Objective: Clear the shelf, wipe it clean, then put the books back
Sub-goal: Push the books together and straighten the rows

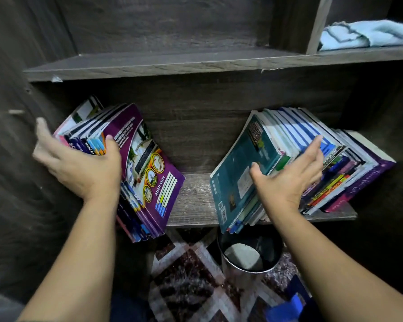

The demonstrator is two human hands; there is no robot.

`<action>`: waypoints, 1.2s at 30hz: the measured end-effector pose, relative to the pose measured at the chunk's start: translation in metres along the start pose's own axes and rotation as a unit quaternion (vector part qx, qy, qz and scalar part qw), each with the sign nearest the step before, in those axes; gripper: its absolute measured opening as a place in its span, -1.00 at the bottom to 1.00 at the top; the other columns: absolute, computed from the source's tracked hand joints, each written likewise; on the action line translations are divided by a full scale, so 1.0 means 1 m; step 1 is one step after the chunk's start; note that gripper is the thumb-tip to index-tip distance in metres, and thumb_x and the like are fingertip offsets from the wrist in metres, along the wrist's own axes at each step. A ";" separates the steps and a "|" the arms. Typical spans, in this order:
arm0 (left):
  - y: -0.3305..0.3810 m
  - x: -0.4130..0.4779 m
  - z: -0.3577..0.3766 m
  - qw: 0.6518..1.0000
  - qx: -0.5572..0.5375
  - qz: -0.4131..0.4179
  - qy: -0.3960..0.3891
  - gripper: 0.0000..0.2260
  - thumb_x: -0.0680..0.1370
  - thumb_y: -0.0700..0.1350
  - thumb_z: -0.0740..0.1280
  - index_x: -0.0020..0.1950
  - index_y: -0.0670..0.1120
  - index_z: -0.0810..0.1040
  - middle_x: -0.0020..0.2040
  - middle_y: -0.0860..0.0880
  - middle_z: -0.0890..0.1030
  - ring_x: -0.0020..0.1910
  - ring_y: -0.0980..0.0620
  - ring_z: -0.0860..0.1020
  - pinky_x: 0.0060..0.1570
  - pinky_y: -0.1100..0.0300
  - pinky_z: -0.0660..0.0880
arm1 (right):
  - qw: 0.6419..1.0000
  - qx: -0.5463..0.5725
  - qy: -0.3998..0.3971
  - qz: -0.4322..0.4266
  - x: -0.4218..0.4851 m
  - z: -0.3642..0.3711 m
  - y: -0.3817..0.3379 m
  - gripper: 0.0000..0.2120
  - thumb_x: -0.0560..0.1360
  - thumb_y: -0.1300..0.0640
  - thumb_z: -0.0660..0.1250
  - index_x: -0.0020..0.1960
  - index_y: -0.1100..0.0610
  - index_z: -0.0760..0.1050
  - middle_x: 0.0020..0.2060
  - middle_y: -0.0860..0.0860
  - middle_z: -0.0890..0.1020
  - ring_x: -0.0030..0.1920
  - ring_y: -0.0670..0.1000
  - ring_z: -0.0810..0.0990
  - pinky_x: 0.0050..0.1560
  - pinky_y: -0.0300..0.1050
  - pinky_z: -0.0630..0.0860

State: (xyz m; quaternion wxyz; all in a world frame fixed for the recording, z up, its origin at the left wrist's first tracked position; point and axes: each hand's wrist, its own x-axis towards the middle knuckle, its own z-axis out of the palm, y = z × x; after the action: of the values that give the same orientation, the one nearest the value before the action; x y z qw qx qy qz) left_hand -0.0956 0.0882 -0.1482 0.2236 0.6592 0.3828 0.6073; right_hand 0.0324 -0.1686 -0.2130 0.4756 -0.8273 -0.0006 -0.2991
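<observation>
1. A dark wooden shelf (193, 201) was seen from above, with two groups of books on it and a bare strip of board between them
2. The left stack of books (126, 205) was leaned against the left wall, fronted by a purple book (149, 168) marked "BUKU NOTA"; its lower end was hung out past the front edge of the shelf
3. This stack was gripped by the left hand (79, 168): the thumb was curled over the top edge beside the purple cover, and the fingers (43, 133) were spread along the far left side
4. The right stack of books (349, 173) was tilted to the right across the shelf, with a teal book (237, 173) as its outermost cover
5. The right hand (286, 182) was held over this stack with its fingers (314, 147) spread and nearly straight above the blue and white spines, the thumb laid towards the teal cover; firm contact could not be told through the blur
6. In the upper compartment (312, 24) on the right, a crumpled light blue cloth (368, 34) was kept
7. Below the shelf, a round dark bin (247, 270) was stood on a patterned rug (186, 280), and a pale lump (242, 255) was held inside it
</observation>
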 end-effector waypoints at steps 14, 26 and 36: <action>0.014 0.026 -0.003 0.985 0.138 0.020 -0.105 -0.49 0.29 0.12 0.51 0.10 -0.09 0.44 0.14 -0.16 0.52 0.13 -0.20 0.50 0.13 -0.03 0.42 | 0.966 0.150 -0.059 0.203 -0.014 0.020 -0.014 -0.05 0.29 0.05 0.57 0.48 0.10 0.06 0.10 0.06 0.50 -0.07 0.08 0.47 0.02 -0.22 0.31; -0.015 0.005 0.007 0.991 -0.024 0.131 0.000 -0.62 0.31 -0.10 0.45 -0.01 -0.29 0.44 -0.02 -0.26 0.50 -0.01 -0.10 0.40 -0.05 0.06 0.36 | 0.938 0.297 -0.160 0.083 -0.088 0.090 -0.068 -0.29 0.18 -0.02 0.54 0.18 -0.17 0.20 -0.15 -0.15 0.60 -0.14 -0.03 0.65 -0.04 0.02 0.59; -0.030 0.008 -0.008 0.987 -0.062 0.146 -0.001 -0.61 0.29 -0.11 0.48 -0.05 -0.30 0.44 -0.06 -0.25 0.48 -0.04 -0.07 0.44 -0.02 0.50 0.25 | 0.907 0.216 -0.351 -0.081 -0.134 0.109 -0.055 0.07 0.15 -0.27 0.55 0.46 -0.21 -0.01 0.40 -0.15 0.32 0.40 -0.12 0.33 0.40 -0.05 0.33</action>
State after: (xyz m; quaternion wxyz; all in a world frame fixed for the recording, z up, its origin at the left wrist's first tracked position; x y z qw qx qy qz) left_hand -0.1102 0.1114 -0.1645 0.1728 0.6935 0.2439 0.6555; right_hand -0.0395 -0.0144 -0.2761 0.5861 -0.7528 -0.2990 -0.0192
